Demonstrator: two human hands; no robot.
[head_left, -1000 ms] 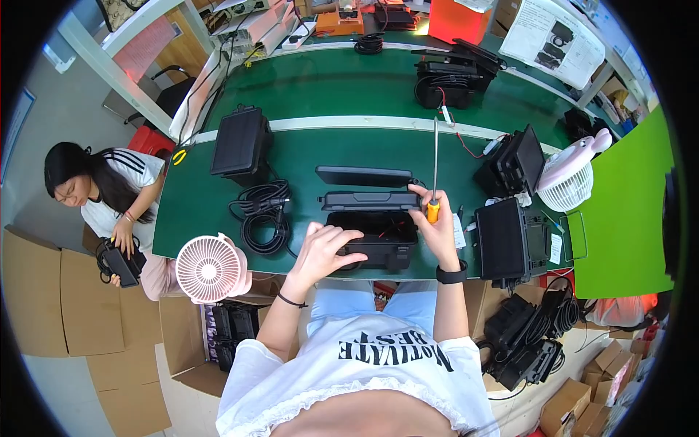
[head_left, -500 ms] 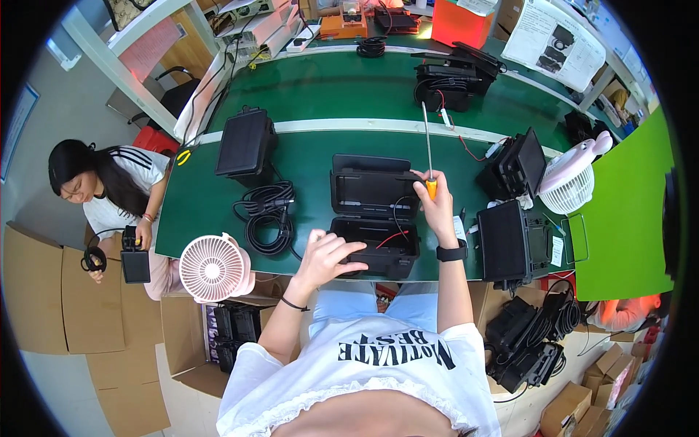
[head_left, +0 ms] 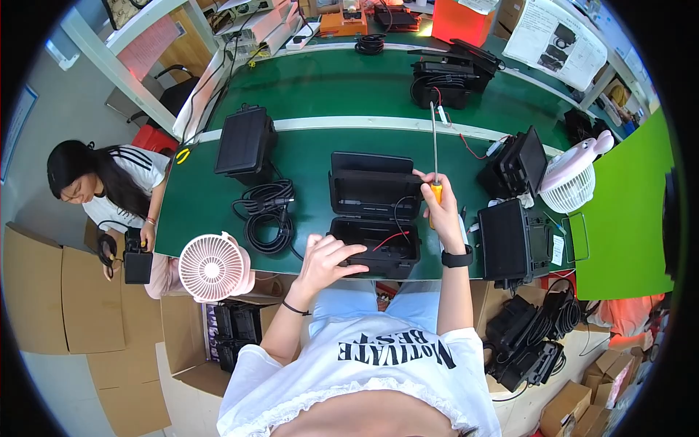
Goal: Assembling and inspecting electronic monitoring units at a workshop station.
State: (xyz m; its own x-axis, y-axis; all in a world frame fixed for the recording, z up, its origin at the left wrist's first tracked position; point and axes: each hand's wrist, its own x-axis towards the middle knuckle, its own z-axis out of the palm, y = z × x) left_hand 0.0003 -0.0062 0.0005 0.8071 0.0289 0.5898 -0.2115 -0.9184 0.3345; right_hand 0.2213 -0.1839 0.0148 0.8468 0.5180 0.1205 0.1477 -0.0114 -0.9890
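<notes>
Black plastic forms the open case [head_left: 375,211] at the centre of the green bench [head_left: 204,211], directly ahead of the person.

1. Change since the earlier views: the case has shifted from a closer, half-covered position to lying fully spread, its lid flat toward 12 o'clock and its base tub toward 6 o'clock. The interior is now exposed to both hands, so work inside it appears to be in progress.

2. Left hand [head_left: 325,261]: it has moved from above the case down to the tub's 9 o'clock corner. Its fingers are spread and rest on the rim; they are closed around nothing.

3. Right hand [head_left: 439,211]: it remains at the case's 3 o'clock edge. Its fingers are wrapped tight around the orange handle of a screwdriver [head_left: 435,156], whose long shaft points toward 12 o'clock.

4. Container contents: the tub holds 1 red wire [head_left: 391,237] and dark cabling; finer detail cannot be told. The lid shows a flat dark panel.

5. Surroundings: a coiled black cable [head_left: 266,218] lies at 9 o'clock of the case, and a pink desk fan [head_left: 212,266] sits at 8 o'clock. Closed black units [head_left: 515,237] stand at 3 o'clock. Cardboard boxes [head_left: 44,298] on the floor at 8 o'clock; their contents are not visible.
</notes>
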